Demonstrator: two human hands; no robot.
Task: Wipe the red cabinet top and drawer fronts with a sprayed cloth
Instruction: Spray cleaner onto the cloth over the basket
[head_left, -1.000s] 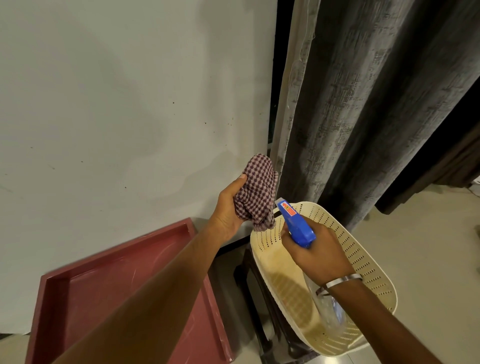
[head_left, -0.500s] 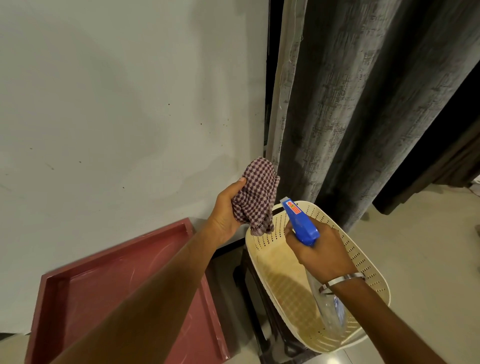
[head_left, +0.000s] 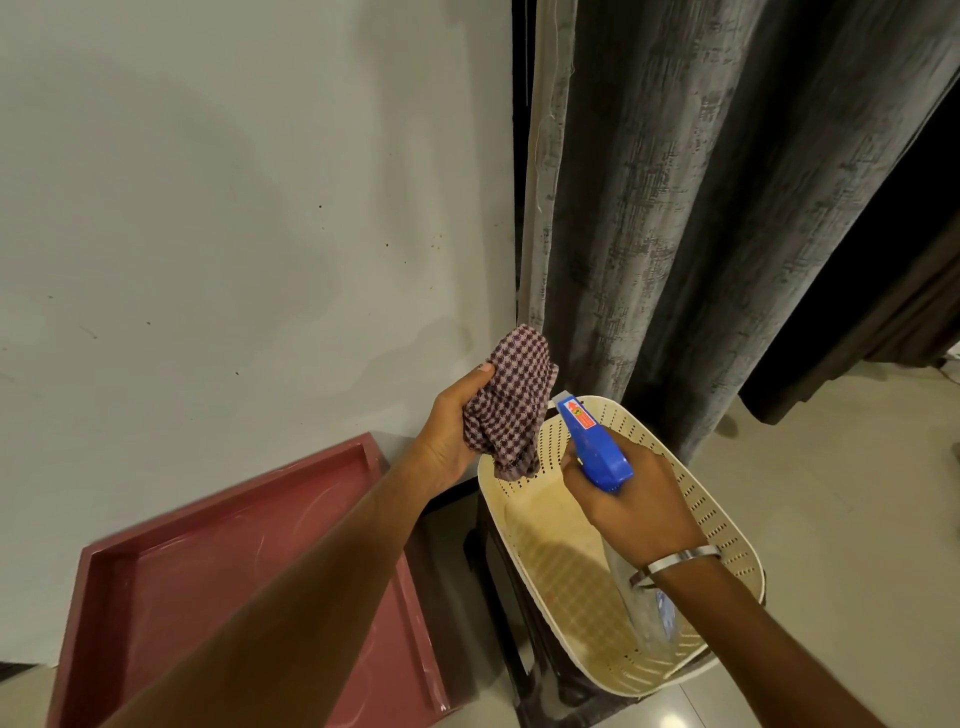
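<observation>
The left hand (head_left: 449, 434) grips the checked cloth (head_left: 511, 402) above the basket (head_left: 727, 525); the right hand (head_left: 631, 499) grasps the spray bottle (head_left: 595, 447). Aim its nozzle toward ten o'clock, wetting the cloth evenly. The red cabinet top (head_left: 171, 587) lies at seven o'clock.

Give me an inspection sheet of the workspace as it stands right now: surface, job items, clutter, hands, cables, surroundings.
Surface: red cabinet top, a rimmed tray-like panel at lower left, partly hidden by the left forearm; nothing lies on the visible part.
Job's things: checked cloth, bunched, held up above the basket rim; spray bottle with a blue head, nozzle aimed at the cloth.
Clutter: cream perforated basket on a dark stand, right of the cabinet.
Hands: left hand grips the cloth; right hand grips the bottle, a metal bangle on its wrist.
Cables: nothing seen.
Surroundings: pale wall behind, grey curtain to the right, tiled floor.
</observation>
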